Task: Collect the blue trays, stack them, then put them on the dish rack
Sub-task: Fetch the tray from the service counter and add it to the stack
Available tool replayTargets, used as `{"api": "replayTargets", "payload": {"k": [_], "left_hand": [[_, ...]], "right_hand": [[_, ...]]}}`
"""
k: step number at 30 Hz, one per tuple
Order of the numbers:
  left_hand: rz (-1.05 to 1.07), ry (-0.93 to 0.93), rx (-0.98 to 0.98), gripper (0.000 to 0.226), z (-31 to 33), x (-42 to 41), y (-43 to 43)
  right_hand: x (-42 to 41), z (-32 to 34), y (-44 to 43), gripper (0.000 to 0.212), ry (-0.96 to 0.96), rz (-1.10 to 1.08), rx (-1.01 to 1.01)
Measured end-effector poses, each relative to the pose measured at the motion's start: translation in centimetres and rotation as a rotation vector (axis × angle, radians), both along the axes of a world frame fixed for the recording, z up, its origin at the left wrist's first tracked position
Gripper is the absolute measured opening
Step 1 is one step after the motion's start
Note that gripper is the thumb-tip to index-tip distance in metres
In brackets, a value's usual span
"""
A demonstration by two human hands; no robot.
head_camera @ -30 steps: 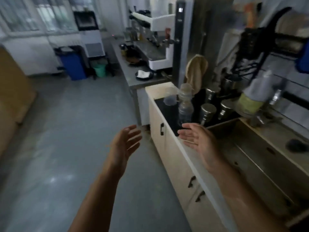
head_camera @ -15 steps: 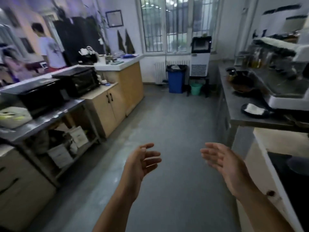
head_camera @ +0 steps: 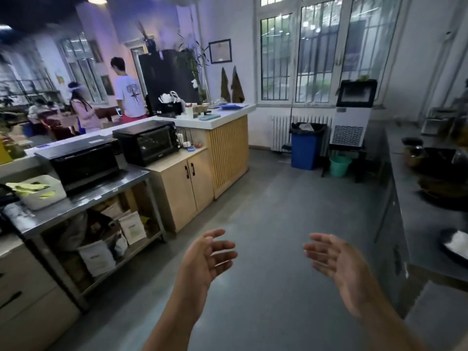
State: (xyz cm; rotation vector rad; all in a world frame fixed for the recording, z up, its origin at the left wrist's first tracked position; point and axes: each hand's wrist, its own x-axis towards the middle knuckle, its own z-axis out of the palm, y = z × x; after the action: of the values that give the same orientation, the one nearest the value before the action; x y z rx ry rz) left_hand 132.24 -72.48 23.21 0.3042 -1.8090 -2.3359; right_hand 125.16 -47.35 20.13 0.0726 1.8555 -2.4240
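Blue trays (head_camera: 231,106) lie on the white counter top (head_camera: 217,117) at the far end of the room, near the windows. My left hand (head_camera: 206,258) and my right hand (head_camera: 334,259) float in front of me above the grey floor, palms facing each other, fingers spread, nothing in either. Both are far from the trays. The dish rack is out of view.
Two black ovens (head_camera: 148,141) sit on a steel shelf unit (head_camera: 83,198) and wooden cabinet (head_camera: 187,183) on the left. A dark steel counter (head_camera: 425,211) runs along the right. A blue bin (head_camera: 305,149) and green bucket (head_camera: 339,165) stand under the windows. People stand beyond the counter.
My view has swung left from the sink counter to the open kitchen floor and far counter. Both hands stay raised and empty.
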Motion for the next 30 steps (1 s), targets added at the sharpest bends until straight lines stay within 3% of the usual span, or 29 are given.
{"api": "replayTargets", "payload": {"k": [12, 19, 30], "left_hand": [[0.051, -0.014, -0.020, 0.034, -1.9, -21.0, -0.1], [0.119, -0.046, 0.005, 0.031, -4.0, -39.8, -4.1], [0.136, -0.023, 0.001, 0.032, -1.3, -67.7, -9.9]], "right_hand": [[-21.5, 0.1, -0.3, 0.033, 0.026, 0.056, 0.041], [-40.0, -1.4, -4.6, 0.030, 0.035, 0.057, 0.078], [-66.8, 0.5, -8.6, 0.031, 0.047, 0.035, 0.108]]}}
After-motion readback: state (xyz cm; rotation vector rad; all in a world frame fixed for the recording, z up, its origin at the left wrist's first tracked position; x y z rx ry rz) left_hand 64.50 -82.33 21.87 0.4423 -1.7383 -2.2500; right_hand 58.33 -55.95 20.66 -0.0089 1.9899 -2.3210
